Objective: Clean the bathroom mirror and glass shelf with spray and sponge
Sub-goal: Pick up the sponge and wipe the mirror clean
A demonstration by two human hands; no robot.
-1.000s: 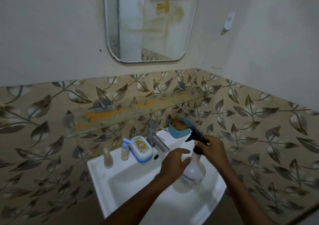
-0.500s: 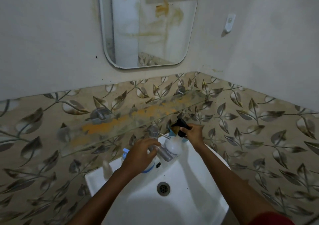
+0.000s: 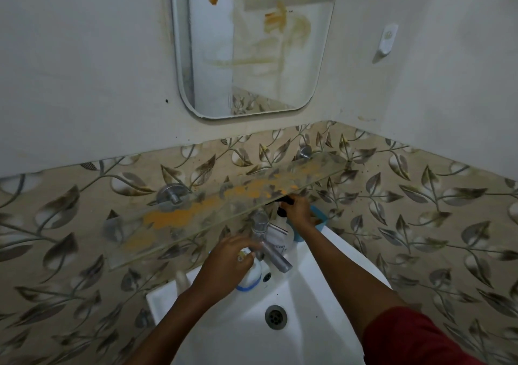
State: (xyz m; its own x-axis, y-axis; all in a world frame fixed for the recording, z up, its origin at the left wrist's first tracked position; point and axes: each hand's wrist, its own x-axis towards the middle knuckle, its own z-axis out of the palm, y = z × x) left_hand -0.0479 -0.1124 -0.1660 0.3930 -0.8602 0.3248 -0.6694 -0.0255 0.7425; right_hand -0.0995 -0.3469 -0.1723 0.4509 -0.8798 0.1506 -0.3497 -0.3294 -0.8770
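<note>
The wall mirror (image 3: pixel 252 42) carries orange and brown smears. Below it the glass shelf (image 3: pixel 224 205) is streaked with orange grime. A clear spray bottle (image 3: pixel 283 235) with a black trigger head stands on the sink's back ledge behind the tap (image 3: pixel 269 247). My right hand (image 3: pixel 298 210) grips the bottle's head, just under the shelf's front edge. My left hand (image 3: pixel 232 261) lies over the white and blue soap dish (image 3: pixel 252 277), fingertips at the tap's base; its grip is unclear. A blue tub (image 3: pixel 319 220) sits behind my right hand, its contents hidden.
The white sink (image 3: pixel 308 322) with its drain (image 3: pixel 276 317) lies directly below. A small pale bottle (image 3: pixel 182 279) stands on the sink's left corner. Leaf-patterned tiles cover the lower walls. A white hook (image 3: pixel 388 39) hangs on the right wall.
My right hand carried the spray bottle from above the basin back to the ledge behind the tap. My left hand left the bottle and moved to the soap dish and tap.
</note>
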